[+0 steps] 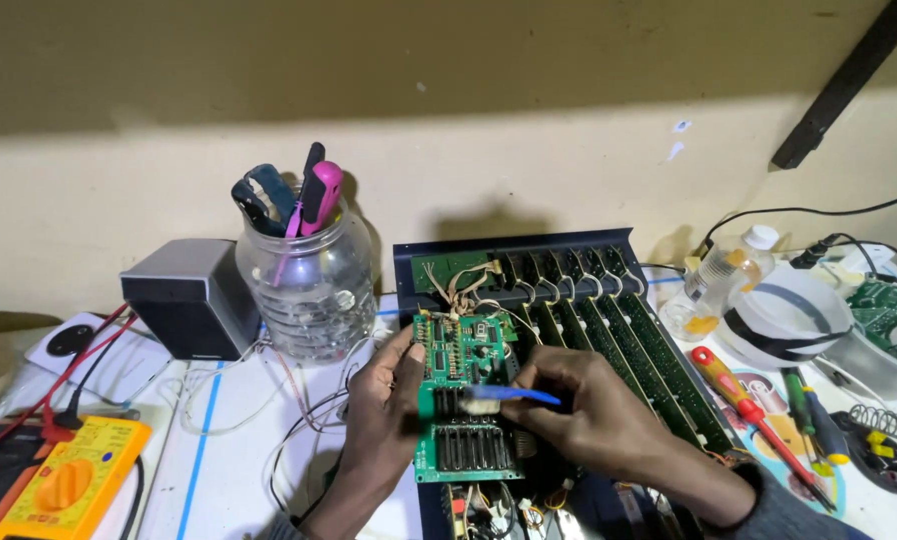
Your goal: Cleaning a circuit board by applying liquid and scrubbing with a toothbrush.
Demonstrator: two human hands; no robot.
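Board: green rectangular circuit board [466,400] stood tilted over the dark open chassis [569,290].
Left hand [389,400]: gripped its left edge.
Right hand [589,410]: pinched a blue-handled brush [509,395] against it.
Handling: probably light, stiff, fragile; edges safest.

Circuit board [466,400] at lower centre, held over the open chassis [569,300] — left hand [389,410] at its left edge, right hand [594,415] at its right, brush [509,394] across it. Jar of tools [312,280] upper left, speaker [191,298] beside it, multimeter [69,480] at lower left. Screwdrivers [759,415] right — bottle [719,275] and bowl [789,315] behind them.
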